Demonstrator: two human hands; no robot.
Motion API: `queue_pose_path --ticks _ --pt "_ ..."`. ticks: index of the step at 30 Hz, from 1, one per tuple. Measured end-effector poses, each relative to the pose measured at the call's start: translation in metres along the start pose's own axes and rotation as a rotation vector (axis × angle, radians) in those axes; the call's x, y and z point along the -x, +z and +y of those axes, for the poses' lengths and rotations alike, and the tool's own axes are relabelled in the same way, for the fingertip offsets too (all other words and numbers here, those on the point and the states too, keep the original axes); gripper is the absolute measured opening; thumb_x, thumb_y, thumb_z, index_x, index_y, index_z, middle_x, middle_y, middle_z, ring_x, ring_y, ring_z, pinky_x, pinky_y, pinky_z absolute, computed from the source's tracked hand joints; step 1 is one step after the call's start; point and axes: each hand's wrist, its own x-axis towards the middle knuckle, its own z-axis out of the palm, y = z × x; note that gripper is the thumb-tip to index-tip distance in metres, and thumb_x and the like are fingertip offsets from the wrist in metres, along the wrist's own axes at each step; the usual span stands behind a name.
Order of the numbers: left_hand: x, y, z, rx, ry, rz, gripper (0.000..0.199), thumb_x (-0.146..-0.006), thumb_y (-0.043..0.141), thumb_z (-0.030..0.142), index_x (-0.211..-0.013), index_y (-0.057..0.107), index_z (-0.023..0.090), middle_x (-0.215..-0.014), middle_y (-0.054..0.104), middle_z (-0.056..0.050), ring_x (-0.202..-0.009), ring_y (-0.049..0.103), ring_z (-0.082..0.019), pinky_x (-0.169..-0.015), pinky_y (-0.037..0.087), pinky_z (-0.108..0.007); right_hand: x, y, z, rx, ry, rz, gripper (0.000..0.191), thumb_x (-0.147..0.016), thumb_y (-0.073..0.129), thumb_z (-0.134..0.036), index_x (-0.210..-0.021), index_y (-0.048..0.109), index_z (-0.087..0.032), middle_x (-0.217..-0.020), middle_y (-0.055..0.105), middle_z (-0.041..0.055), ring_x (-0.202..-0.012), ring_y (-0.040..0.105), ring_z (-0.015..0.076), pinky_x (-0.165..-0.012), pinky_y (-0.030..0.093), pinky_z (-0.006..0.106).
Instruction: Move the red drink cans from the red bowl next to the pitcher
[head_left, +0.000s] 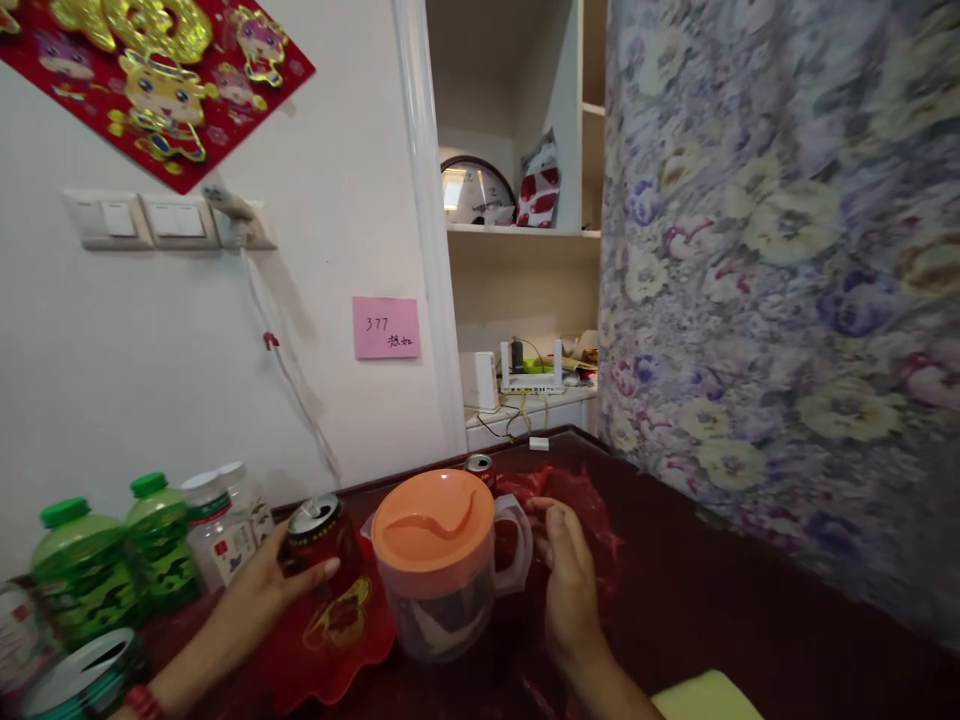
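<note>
My left hand [277, 590] is wrapped round a dark red drink can [330, 555] whose top is opened. The can is upright over a red scalloped tray [330, 680] with a gold design; whether it touches the tray I cannot tell. To its right stands a clear plastic pitcher [442, 620] with an orange lid [435, 520] and a clear handle. My right hand [568, 580] is just right of that handle, fingers partly curled and thumb up, with nothing visible in it. Crumpled red plastic [577, 500] lies behind this hand.
Green-capped bottles [82, 570], white-capped bottles [217, 530] and an opened can [82, 680] stand at the left. Behind the pitcher is another can [480, 468]. A yellow cloth-like piece [705, 697] lies at the front right. A floral curtain [780, 300] borders the dark table [750, 580].
</note>
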Motion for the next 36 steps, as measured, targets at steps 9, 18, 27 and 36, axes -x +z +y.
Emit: queue_pose_path --ticks 9,18,27,36 --pt "-0.040 0.005 0.067 0.061 0.031 -0.037 0.076 -0.064 0.083 0.054 -0.122 0.053 0.015 -0.118 0.073 -0.015 -0.107 0.070 -0.034 -0.090 0.058 -0.046 -0.021 0.000 -0.061 -0.001 -0.147 0.064 0.052 -0.084 0.066 -0.069 -0.107 0.062 -0.022 -0.106 0.064 0.0029 -0.100 0.058 0.0215 -0.088 0.044 0.033" --pt "-0.070 0.024 0.128 0.046 0.224 -0.099 0.070 -0.064 0.082 0.044 -0.121 0.054 0.014 -0.121 0.069 -0.015 -0.109 0.065 -0.031 -0.095 0.051 -0.046 -0.067 0.059 -0.121 0.166 -0.349 -0.316 0.042 -0.079 0.072 -0.058 -0.091 0.066 -0.019 -0.088 0.064 0.0025 -0.084 0.057 0.0207 -0.077 0.044 0.032" --pt "-0.060 0.018 0.132 0.083 0.231 -0.107 0.071 -0.065 0.082 0.039 -0.126 0.055 0.013 -0.121 0.069 -0.014 -0.108 0.066 -0.030 -0.095 0.051 -0.045 -0.070 0.032 -0.098 0.275 -0.229 -0.407 0.048 -0.082 0.068 -0.066 -0.099 0.070 -0.022 -0.098 0.070 0.0038 -0.095 0.061 0.0243 -0.085 0.045 0.034" --pt "-0.008 -0.003 0.017 0.116 0.018 -0.071 0.068 -0.069 0.080 0.041 -0.126 0.052 0.016 -0.123 0.071 -0.012 -0.115 0.067 -0.032 -0.103 0.050 -0.047 -0.016 -0.016 -0.029 0.127 0.137 -0.461 0.055 -0.081 0.068 -0.070 -0.106 0.075 -0.021 -0.104 0.072 0.0091 -0.095 0.066 0.0290 -0.075 0.053 0.033"
